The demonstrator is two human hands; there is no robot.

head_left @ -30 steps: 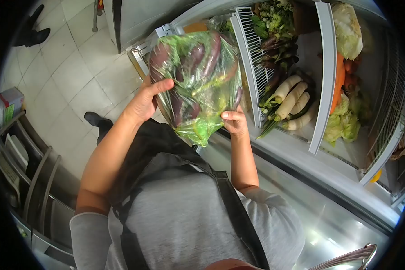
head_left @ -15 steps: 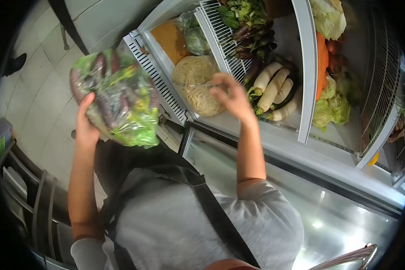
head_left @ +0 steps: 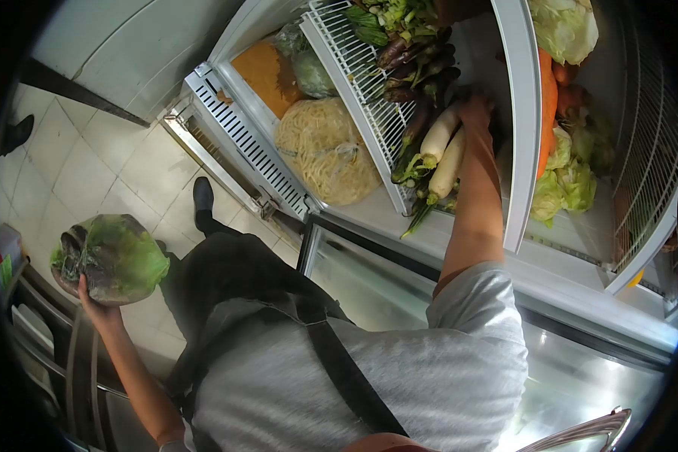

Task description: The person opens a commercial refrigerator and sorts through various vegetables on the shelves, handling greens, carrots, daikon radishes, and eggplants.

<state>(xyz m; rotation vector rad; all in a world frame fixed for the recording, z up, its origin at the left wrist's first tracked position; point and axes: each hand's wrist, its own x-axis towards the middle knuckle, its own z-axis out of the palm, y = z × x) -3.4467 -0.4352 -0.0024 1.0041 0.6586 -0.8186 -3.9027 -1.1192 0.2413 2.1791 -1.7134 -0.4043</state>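
Note:
My left hand (head_left: 102, 310) grips a clear and green plastic bag of eggplants (head_left: 111, 260), held out low at the left over the floor. At the right, my right arm reaches into the open fridge. My right hand (head_left: 475, 109) is in shadow behind the white radishes (head_left: 439, 138), close to the dark eggplants (head_left: 438, 87); its fingers are too dark to make out. Leafy greens (head_left: 399, 16) lie beyond them on the white wire rack (head_left: 352, 64).
A bag of noodles (head_left: 326, 151), an orange-brown block (head_left: 267, 77) and a bagged green vegetable (head_left: 313, 69) fill the near compartment. Lettuce (head_left: 565, 192) and a carrot (head_left: 548, 113) lie past the divider (head_left: 521, 135). A metal rack (head_left: 75, 361) stands at lower left.
The eggplant bag, first between both hands, has moved down and left in my left hand alone. My right hand let go of it and moved right, deep into the fridge.

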